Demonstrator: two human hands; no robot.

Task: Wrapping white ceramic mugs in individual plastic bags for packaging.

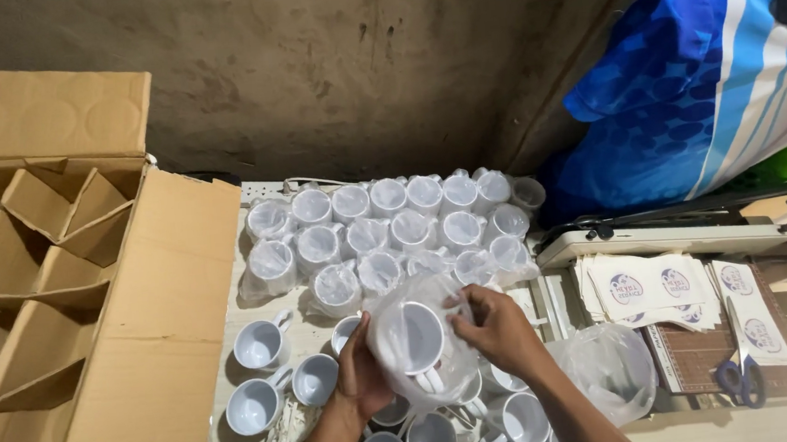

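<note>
Holding a white mug (418, 336) inside a clear plastic bag (425, 377), both hands work above the near edge of the tabletop (314, 335) — the left hand (361, 373) cups the bagged mug from the side, fingers clenched on it, while the right hand (500, 329) pinches the film at the mouth, likely to keep it taut. Bagged mugs (384, 222) crowd the far edge; bare mugs (265, 371) sit nearer. A divided cardboard box (91, 301) stands at the left edge, against a stained concrete wall (307, 69); scissors (741, 373) lie right.
</note>
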